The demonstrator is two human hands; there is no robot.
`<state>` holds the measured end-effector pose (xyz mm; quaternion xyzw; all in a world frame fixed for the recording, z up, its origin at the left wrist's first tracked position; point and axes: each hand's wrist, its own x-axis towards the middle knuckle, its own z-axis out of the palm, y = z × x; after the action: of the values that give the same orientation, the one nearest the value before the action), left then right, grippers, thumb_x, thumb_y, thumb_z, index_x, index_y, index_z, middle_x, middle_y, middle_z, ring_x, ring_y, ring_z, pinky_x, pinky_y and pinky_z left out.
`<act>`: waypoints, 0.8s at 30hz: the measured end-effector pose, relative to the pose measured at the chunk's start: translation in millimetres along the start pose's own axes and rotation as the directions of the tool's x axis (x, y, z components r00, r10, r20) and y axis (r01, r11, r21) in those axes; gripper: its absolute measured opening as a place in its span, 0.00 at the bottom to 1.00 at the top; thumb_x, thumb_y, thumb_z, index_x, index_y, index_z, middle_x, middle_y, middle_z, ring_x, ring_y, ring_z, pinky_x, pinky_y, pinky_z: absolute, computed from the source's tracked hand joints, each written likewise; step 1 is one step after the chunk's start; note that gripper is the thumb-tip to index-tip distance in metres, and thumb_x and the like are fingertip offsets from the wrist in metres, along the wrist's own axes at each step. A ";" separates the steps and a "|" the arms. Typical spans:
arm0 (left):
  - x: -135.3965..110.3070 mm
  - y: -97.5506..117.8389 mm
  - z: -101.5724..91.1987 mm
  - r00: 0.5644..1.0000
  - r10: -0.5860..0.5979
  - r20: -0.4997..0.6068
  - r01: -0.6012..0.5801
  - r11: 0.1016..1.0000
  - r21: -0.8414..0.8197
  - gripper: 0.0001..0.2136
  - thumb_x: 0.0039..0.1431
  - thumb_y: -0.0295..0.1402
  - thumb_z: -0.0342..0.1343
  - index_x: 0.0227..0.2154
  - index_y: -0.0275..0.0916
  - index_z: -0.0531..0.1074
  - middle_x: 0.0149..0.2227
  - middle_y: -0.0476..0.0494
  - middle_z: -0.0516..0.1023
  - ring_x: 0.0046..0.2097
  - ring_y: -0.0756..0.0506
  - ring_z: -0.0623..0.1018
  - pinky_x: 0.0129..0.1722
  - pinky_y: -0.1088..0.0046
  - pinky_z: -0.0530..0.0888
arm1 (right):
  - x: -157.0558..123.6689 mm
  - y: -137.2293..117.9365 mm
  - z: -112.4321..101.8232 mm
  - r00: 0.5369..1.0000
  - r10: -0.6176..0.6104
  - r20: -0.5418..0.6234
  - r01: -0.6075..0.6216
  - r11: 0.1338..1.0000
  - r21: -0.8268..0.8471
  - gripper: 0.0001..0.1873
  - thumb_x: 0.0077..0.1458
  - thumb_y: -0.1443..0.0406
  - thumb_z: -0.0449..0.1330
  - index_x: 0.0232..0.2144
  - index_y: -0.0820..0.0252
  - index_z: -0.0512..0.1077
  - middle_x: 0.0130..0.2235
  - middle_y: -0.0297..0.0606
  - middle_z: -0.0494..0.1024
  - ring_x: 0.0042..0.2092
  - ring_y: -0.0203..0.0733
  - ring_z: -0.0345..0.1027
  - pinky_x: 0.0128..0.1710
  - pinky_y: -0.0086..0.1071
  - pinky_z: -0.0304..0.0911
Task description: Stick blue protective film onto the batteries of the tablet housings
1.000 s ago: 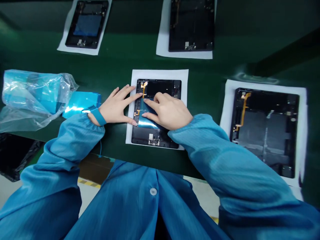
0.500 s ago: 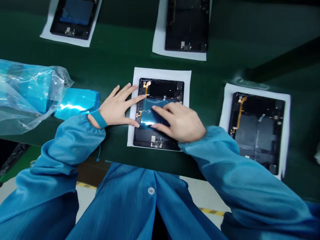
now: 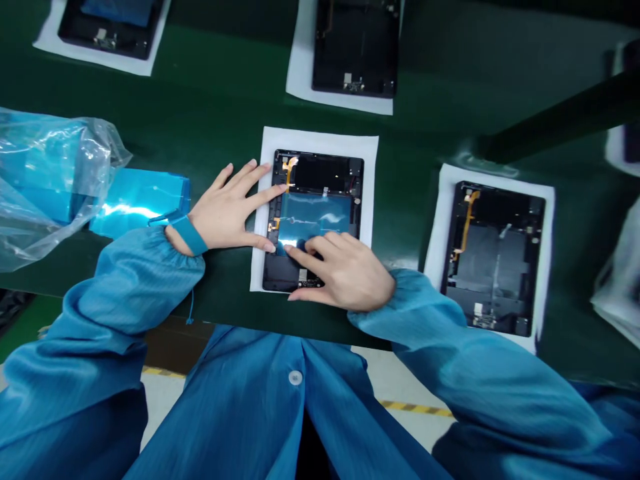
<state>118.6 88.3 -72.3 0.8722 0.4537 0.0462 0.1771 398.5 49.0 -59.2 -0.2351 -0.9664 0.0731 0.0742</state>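
An opened black tablet shell [image 3: 313, 267] lies on a white sheet [image 3: 371, 173] in front of me. A shiny blue film [image 3: 313, 212] covers its middle part, with a few wrinkles showing. My left hand [image 3: 227, 210] is spread open at the shell's left edge; its thumb and index finger touch the edge, and a blue wrist strap [image 3: 191, 235] circles the wrist. On the film's lower left edge rests the outstretched index finger of my right hand [image 3: 345, 270]. That hand's thumb is apart from it, its other fingers are curled, and nothing is held.
Left of me lie a stack of blue film sheets [image 3: 143, 200] and a clear plastic bag [image 3: 37, 180] with more blue sheets. Other opened tablet shells lie on white sheets: one at right [image 3: 495, 267], one at back centre [image 3: 355, 47], one at back left [image 3: 113, 30].
My right hand has slid down and slightly left, from the film's middle to its lower edge. My left hand stays at the shell's edge. The whole view has shifted a little.
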 end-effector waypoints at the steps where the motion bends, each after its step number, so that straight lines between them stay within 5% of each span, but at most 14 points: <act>1: -0.1 -0.2 0.0 1.000 0.000 -0.001 0.000 1.000 0.004 0.52 0.50 0.70 0.54 0.72 0.47 0.52 0.74 0.31 0.46 0.74 0.24 0.48 0.70 0.36 0.45 | -1.1 -1.1 0.4 1.000 -0.019 -0.004 0.019 1.000 0.011 0.42 0.62 0.37 0.49 0.57 0.65 0.74 0.41 0.47 0.76 0.38 0.46 0.62 0.37 0.38 0.54; 4: -0.2 -1.0 0.0 1.000 0.000 -0.003 0.000 1.000 0.007 0.52 0.49 0.71 0.53 0.72 0.48 0.52 0.75 0.32 0.46 0.74 0.24 0.48 0.70 0.36 0.45 | -7.2 9.0 -1.1 1.000 0.005 -0.006 -0.005 1.000 0.005 0.37 0.64 0.40 0.49 0.58 0.60 0.74 0.42 0.46 0.76 0.40 0.47 0.62 0.38 0.38 0.54; 11: 1.2 -1.3 -2.6 0.998 -0.033 0.051 0.033 0.999 0.005 0.51 0.51 0.70 0.53 0.72 0.50 0.48 0.76 0.36 0.42 0.75 0.25 0.45 0.70 0.37 0.43 | -27.7 64.5 -5.6 0.939 0.343 -0.029 -0.344 0.929 -0.135 0.39 0.65 0.41 0.47 0.60 0.65 0.73 0.44 0.51 0.75 0.42 0.51 0.64 0.40 0.43 0.59; 19: 1.1 0.1 -5.5 0.998 -0.039 0.052 0.038 0.999 0.026 0.52 0.51 0.72 0.51 0.72 0.48 0.49 0.75 0.34 0.42 0.74 0.24 0.45 0.70 0.37 0.44 | -34.1 62.7 -8.4 0.955 0.297 0.010 -0.290 0.939 -0.182 0.44 0.64 0.38 0.44 0.61 0.66 0.72 0.42 0.52 0.76 0.38 0.50 0.65 0.36 0.41 0.58; 24: 1.6 -0.8 -2.5 0.998 -0.040 0.047 0.038 0.999 0.035 0.53 0.49 0.72 0.51 0.72 0.48 0.50 0.75 0.33 0.44 0.74 0.24 0.46 0.70 0.36 0.45 | -53.5 36.9 -13.2 0.994 0.104 0.037 -0.100 0.989 -0.107 0.38 0.63 0.39 0.49 0.54 0.63 0.77 0.39 0.48 0.77 0.37 0.46 0.65 0.36 0.37 0.58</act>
<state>118.3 90.6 -70.3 0.8669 0.4671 0.0142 0.1737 464.2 58.0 -58.6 -0.2862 -0.9570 0.0307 0.0372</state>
